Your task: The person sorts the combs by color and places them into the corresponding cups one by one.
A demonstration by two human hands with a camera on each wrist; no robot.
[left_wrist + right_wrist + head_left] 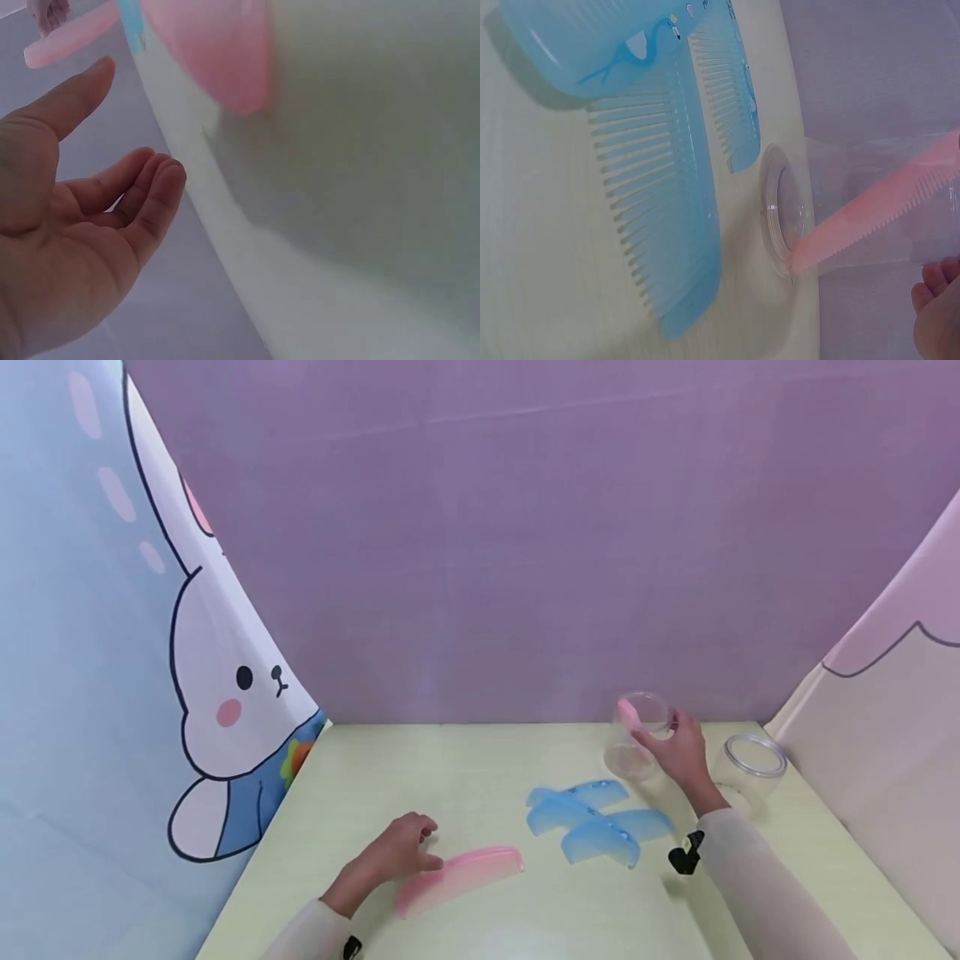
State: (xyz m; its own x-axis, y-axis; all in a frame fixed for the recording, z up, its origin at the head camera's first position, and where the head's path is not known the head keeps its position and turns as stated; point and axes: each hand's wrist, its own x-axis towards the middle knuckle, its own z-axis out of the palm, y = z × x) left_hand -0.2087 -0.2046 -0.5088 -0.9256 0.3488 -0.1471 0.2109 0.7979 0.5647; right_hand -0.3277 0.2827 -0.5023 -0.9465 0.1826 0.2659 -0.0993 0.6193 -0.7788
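Note:
A pink comb (468,878) lies on the table under my left hand (402,850). The thumb overlaps its spine in the head view; the other fingers are loosely bent with nothing between them. At the back right, a clear jar (621,758) stands upright with another pink comb (885,201) leaning inside, one end down at the base. My right hand (678,750) is at the jar's right rim, thumb in front beside the comb. Some of its fingers (936,279) show along the jar's side; I cannot tell whether they grip anything.
Several blue combs (588,814) lie overlapping mid-table, just left of my right forearm. A second clear jar (756,756) with a silvery rim stands to the right. The table (450,756) ends at a purple cloth (525,568) behind; printed fabric (225,693) hangs at the left.

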